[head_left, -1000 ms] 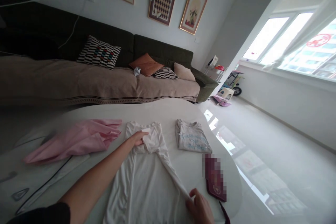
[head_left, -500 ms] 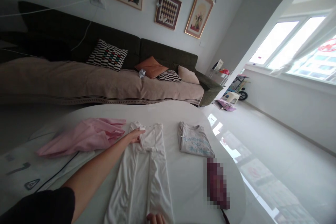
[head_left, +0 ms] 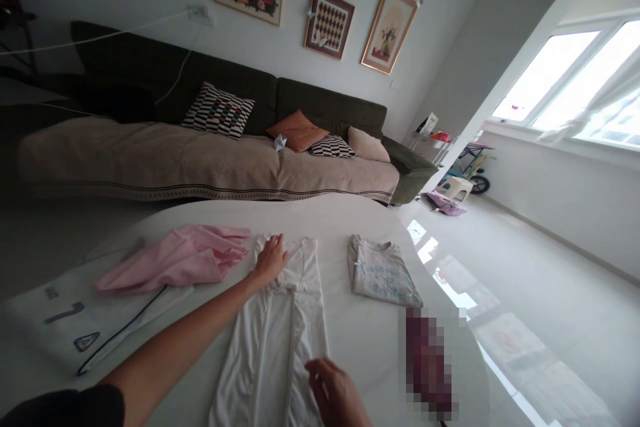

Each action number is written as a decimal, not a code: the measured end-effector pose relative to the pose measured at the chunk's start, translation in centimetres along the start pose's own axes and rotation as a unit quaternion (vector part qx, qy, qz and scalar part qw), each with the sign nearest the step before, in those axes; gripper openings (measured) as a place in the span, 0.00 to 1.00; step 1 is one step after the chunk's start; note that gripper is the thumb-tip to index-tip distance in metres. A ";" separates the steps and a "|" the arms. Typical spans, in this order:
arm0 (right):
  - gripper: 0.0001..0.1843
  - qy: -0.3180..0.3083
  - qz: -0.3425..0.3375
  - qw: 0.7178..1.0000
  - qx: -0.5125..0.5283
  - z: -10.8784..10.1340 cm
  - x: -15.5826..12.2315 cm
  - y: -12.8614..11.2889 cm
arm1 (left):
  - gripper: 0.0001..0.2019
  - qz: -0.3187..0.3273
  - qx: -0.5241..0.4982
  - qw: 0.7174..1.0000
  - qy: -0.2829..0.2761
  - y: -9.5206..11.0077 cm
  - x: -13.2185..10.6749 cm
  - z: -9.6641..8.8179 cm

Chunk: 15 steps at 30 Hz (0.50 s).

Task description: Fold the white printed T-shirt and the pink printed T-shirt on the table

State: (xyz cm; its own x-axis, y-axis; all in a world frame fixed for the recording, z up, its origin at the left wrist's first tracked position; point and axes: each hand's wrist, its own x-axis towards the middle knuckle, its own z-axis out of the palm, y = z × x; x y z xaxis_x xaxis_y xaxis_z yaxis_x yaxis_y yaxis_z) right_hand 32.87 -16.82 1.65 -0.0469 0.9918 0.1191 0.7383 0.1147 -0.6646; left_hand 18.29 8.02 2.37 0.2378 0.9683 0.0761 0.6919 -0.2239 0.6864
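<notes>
White trousers [head_left: 309,310] lie stretched lengthwise on the glossy white table [head_left: 345,213], waist at the far end and both legs running toward me. My left hand [head_left: 271,259] rests over the left part of the waist, its fingers stretched forward and not gripping. Close to me, my right hand [head_left: 337,392] hovers at the outer edge of the right leg, fingers loosely bent and apart with nothing seen in them. The lower ends of the trouser legs run out of view.
On the left a pink garment [head_left: 180,257] partly covers a white garment with dark markings [head_left: 60,320]. A folded grey T-shirt [head_left: 383,270] lies right, with a blurred maroon item [head_left: 429,363] nearer me. A covered sofa [head_left: 225,170] stands beyond.
My left hand has let go of the waist fabric and spread out over it. My right hand has risen further into view and moved right. The view has shifted slightly left.
</notes>
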 end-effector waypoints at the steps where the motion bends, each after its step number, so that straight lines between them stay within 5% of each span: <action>1: 0.18 0.024 -0.006 1.000 -0.015 -0.2 1.8 0.3 | 0.25 0.032 0.026 0.999 -0.008 0.1 -0.8 0.4; 5: 0.26 0.057 -0.034 0.991 -0.116 1.4 7.1 1.6 | 0.28 0.094 0.108 0.988 -0.053 -1.2 -3.0 2.1; 10: 0.33 -0.005 -0.010 0.985 -0.170 4.4 7.2 3.4 | 0.30 0.086 0.158 0.981 -0.068 -3.4 -2.4 2.6; 15: 0.25 0.046 0.015 0.988 -0.146 2.8 9.2 4.4 | 0.28 0.097 0.148 0.984 -0.010 -4.8 -3.5 1.6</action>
State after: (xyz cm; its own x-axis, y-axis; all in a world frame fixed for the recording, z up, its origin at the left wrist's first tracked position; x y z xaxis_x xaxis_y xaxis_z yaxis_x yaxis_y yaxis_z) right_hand 33.78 -7.00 -2.25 0.0295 0.9836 0.1780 0.9015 0.0507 -0.4298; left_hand 15.28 5.49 -2.34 0.3966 0.9025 0.1682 0.7997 -0.4296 0.4194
